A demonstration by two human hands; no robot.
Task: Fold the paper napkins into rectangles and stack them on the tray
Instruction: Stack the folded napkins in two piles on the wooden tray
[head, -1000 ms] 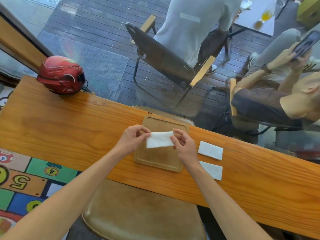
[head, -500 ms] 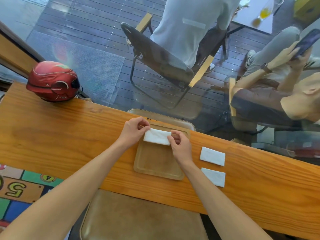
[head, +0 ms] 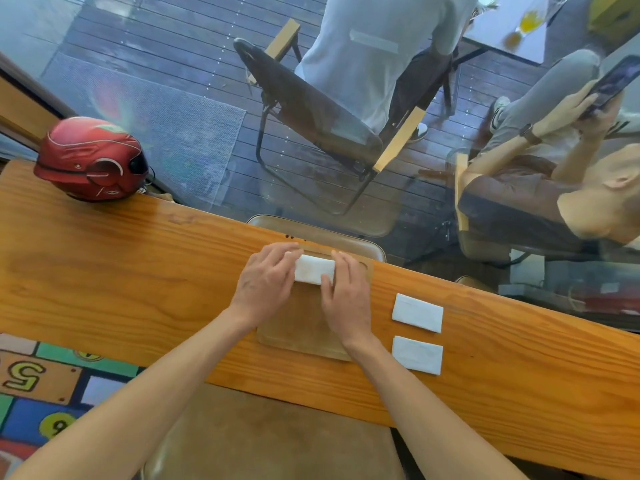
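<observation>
On the tray [head: 304, 337], a white folded napkin [head: 314, 269] lies flat.

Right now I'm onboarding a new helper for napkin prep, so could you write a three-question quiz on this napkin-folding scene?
1. True or false: both the left hand and the right hand are on the folded napkin over the tray.
2. How many napkins lie on the wooden counter outside the tray? A) one B) two C) four
3. Fill in: the red ____ sits at the counter's far left.

Key
1. True
2. B: the farther napkin and the nearer napkin, both to the right of the tray.
3. helmet
</observation>
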